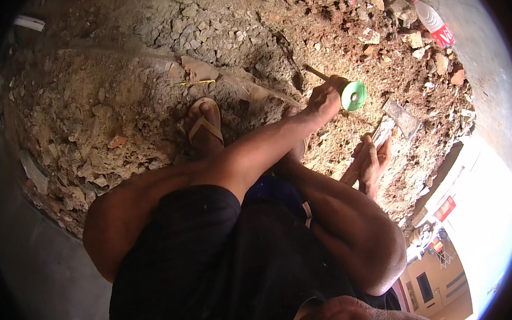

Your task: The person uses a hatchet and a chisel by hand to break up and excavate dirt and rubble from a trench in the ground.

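Observation:
My left hand [325,97] grips a metal chisel [316,72] fitted with a round green hand guard [361,93]. Its bare shaft points away over the broken ground, and its struck end shows in the middle of the guard. Beside my right knee, my right hand [373,158] is closed around the pale handle [382,130] of a hammer. The grey, flared hammer head [403,118] is close to the rubble, right of the chisel; whether it touches the ground I cannot tell. Rough soil and stone chips [337,131] lie between both hands.
My sandalled foot [205,121] stands on the rubble. A pipe-like ridge [251,87] runs through the ground near a thin yellow strip [196,82]. At the upper right a plastic bottle [434,22] lies among stones by a smooth grey floor [482,53].

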A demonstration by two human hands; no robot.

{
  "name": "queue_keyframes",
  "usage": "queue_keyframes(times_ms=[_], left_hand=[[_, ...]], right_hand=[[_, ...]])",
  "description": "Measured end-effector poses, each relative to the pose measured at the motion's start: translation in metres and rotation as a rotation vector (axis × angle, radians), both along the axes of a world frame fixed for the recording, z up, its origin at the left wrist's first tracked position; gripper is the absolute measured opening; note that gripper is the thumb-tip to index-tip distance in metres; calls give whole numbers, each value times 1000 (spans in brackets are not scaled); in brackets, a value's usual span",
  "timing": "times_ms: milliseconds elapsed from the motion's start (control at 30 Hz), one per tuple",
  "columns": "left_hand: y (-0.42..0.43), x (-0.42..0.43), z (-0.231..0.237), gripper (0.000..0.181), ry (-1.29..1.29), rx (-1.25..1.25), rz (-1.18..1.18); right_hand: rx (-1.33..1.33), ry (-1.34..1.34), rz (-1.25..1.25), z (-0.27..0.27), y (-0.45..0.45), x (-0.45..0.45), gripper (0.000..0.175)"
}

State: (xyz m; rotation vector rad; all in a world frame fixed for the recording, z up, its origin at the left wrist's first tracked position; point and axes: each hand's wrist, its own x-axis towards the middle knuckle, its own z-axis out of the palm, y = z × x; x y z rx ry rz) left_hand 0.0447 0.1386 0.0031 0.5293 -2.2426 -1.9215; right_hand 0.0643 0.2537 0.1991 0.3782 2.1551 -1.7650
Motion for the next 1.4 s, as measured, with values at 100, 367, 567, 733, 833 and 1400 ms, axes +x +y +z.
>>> queue_keyframes(times_ms=[100,367,567,733,833,1400], left_hand=[[17,17,-67,16,-38,-43,-201],[25,28,-70,15,186,-433,-176],[-6,-6,15,22,164,-111,-61],[6,-18,15,21,-225,264,-90],[-39,-24,78,25,-168,322,-52],[-33,-33,84,38,-146,440,0]], right_hand=[[19,-26,20,4,-6,0,46],[-13,-32,20,-4,8,4,61],[72,29,-36,0,18,10,68],[320,110,122,-3,33,-4,56],[537,317,214,34,48,-34,46],[497,199,389,30,16,-63,31]])
